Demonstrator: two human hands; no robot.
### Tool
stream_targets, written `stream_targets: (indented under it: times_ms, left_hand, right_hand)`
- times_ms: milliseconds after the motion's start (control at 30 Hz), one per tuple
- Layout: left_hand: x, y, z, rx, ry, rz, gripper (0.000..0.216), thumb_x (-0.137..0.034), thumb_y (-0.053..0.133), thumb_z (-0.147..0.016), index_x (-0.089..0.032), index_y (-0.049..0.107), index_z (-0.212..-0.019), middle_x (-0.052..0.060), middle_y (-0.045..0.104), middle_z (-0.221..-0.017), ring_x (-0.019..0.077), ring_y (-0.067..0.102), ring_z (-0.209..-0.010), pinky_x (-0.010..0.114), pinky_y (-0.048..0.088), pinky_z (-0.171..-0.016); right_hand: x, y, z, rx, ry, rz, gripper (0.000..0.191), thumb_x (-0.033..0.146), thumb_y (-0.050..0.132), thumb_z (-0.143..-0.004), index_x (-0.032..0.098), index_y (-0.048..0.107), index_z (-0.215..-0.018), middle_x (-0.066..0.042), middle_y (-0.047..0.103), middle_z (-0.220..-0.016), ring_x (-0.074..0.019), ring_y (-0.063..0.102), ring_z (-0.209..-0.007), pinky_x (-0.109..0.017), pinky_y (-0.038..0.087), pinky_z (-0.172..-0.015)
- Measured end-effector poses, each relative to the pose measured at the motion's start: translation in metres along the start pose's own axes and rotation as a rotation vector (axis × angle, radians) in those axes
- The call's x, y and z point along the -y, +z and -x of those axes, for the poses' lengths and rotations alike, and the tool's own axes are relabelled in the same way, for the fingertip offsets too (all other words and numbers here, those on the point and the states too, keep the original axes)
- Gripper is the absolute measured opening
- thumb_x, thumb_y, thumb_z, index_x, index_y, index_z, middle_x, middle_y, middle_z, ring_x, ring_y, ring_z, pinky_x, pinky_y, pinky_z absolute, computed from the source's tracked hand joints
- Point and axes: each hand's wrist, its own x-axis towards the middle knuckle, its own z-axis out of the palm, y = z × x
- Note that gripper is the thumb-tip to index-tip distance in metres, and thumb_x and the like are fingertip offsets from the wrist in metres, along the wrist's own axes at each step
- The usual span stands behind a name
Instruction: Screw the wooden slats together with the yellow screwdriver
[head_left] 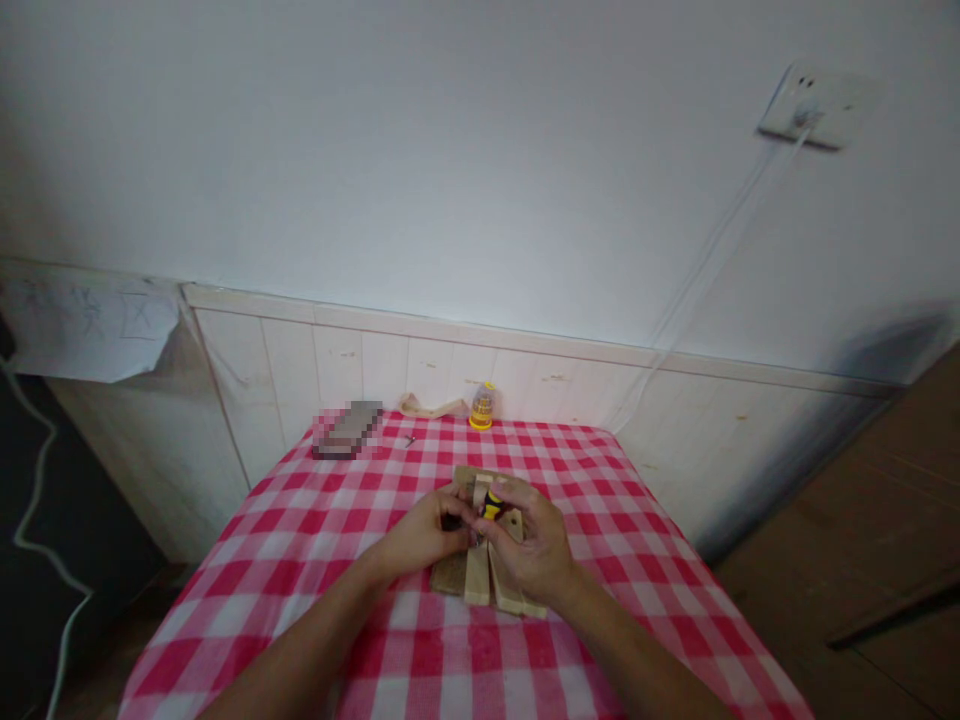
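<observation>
A small wooden assembly of pale slats (480, 575) lies on the red-and-white checked tablecloth (315, 540). My right hand (529, 545) is closed round a yellow-and-black screwdriver (491, 503) held over the wood. My left hand (424, 535) is closed beside it, its fingertips pinched at the screwdriver's lower end and against the wood; what they pinch is hidden.
At the table's far edge stand a yellow bottle-shaped bit holder (482, 406), a pale curled strip (431, 407), a dark blurred flat object (346, 430) and a tiny screw (409, 439). A white wall with wood panelling lies behind, with a socket and cable (814, 110).
</observation>
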Motion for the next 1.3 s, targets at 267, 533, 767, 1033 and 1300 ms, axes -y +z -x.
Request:
stream_targets:
  times_ms: [267, 533, 767, 1033, 1300]
  left_hand:
    - [0.0, 0.001, 0.0, -0.026, -0.013, -0.013, 0.014, -0.03, 0.079, -0.074, -0.016, 0.075, -0.072, 0.005, 0.066, -0.089, 0.0192, 0.058, -0.087, 0.03, 0.048, -0.081]
    - [-0.001, 0.002, 0.0, -0.027, 0.011, 0.007, 0.014, -0.029, 0.076, -0.077, -0.016, 0.074, -0.072, 0.005, 0.066, -0.09, 0.0199, 0.061, -0.091, 0.031, 0.047, -0.084]
    - [0.003, 0.001, -0.001, -0.008, 0.02, 0.024, 0.017, -0.031, 0.077, -0.078, -0.016, 0.074, -0.072, 0.007, 0.066, -0.097, 0.0211, 0.061, -0.095, 0.032, 0.047, -0.086]
    - [0.001, 0.001, -0.001, -0.003, 0.015, 0.03, 0.015, -0.03, 0.077, -0.078, -0.017, 0.073, -0.073, 0.006, 0.066, -0.095, 0.0223, 0.061, -0.096, 0.034, 0.047, -0.088]
    - [0.004, 0.0, 0.0, -0.018, 0.007, -0.004, 0.013, -0.028, 0.076, -0.078, -0.017, 0.074, -0.073, 0.006, 0.065, -0.089, 0.0227, 0.061, -0.095, 0.034, 0.047, -0.087]
  right_hand:
    - [0.007, -0.003, -0.014, 0.11, -0.085, -0.04, 0.037, 0.027, 0.076, -0.086, 0.033, 0.063, -0.12, -0.004, 0.075, -0.101, -0.0213, 0.071, -0.091, -0.035, 0.06, -0.079]
    - [0.013, -0.007, -0.016, 0.16, -0.083, -0.045, 0.037, 0.019, 0.065, -0.09, 0.03, 0.063, -0.125, -0.006, 0.076, -0.108, -0.0232, 0.071, -0.1, -0.039, 0.059, -0.088]
    - [0.013, -0.012, -0.01, 0.19, -0.006, -0.054, 0.044, 0.014, 0.059, -0.09, 0.027, 0.06, -0.132, -0.008, 0.075, -0.115, -0.0231, 0.072, -0.105, -0.038, 0.06, -0.091]
    - [0.002, -0.008, -0.004, 0.157, 0.037, -0.083, 0.048, 0.012, 0.068, -0.085, 0.032, 0.063, -0.128, -0.004, 0.077, -0.111, -0.0226, 0.074, -0.1, -0.037, 0.06, -0.089]
    - [0.01, -0.007, -0.011, 0.135, 0.008, -0.064, 0.041, 0.017, 0.073, -0.085, 0.031, 0.066, -0.123, -0.004, 0.078, -0.106, -0.0217, 0.074, -0.097, -0.035, 0.06, -0.086]
